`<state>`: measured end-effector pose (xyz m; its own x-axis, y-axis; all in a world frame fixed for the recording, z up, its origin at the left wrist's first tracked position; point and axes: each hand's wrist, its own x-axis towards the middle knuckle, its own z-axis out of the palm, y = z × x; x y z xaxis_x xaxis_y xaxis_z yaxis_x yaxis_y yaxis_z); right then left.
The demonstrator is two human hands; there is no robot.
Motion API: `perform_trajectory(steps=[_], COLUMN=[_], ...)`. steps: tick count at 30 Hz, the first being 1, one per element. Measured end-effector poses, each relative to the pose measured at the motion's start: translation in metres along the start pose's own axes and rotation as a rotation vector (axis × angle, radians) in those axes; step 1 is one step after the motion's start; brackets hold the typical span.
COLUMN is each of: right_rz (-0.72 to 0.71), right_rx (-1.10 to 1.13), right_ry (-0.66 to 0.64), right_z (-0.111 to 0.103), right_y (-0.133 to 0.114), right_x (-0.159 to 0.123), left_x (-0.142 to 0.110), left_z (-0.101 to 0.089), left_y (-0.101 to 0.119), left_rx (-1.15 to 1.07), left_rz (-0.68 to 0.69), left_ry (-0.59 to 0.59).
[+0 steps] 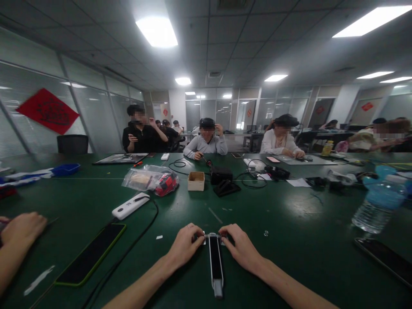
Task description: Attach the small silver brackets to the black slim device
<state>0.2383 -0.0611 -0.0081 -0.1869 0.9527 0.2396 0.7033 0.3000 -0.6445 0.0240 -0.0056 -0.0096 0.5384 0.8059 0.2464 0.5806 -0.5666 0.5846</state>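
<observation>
A narrow black and silver device (216, 264) lies lengthwise on the green table (289, 231) right in front of me. My left hand (186, 244) has its fingers curled and pinches the left side of the device's far end. On the right side of that same end, my right hand (240, 245) pinches in the same way. A small white piece shows between my fingertips at that end; I cannot make out what it is.
A phone in a green case (92, 253) and a white power bank (130, 205) with a black cable lie to my left. Another person's hand (22, 227) rests at the far left. A water bottle (376, 206) and a dark phone (383, 257) sit right. Several people sit across the table.
</observation>
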Motion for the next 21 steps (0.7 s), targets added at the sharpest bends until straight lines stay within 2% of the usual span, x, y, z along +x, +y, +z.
perform_trajectory(steps=[21], right_rz=[0.021], right_rx=[0.002], right_ry=[0.011], right_z=[-0.0005], right_y=[-0.0033], right_x=[0.0005], left_x=[-0.0001], left_z=[0.0024], left_y=[-0.0011], left_rx=[0.009], left_rz=[0.038], left_ry=[-0.01])
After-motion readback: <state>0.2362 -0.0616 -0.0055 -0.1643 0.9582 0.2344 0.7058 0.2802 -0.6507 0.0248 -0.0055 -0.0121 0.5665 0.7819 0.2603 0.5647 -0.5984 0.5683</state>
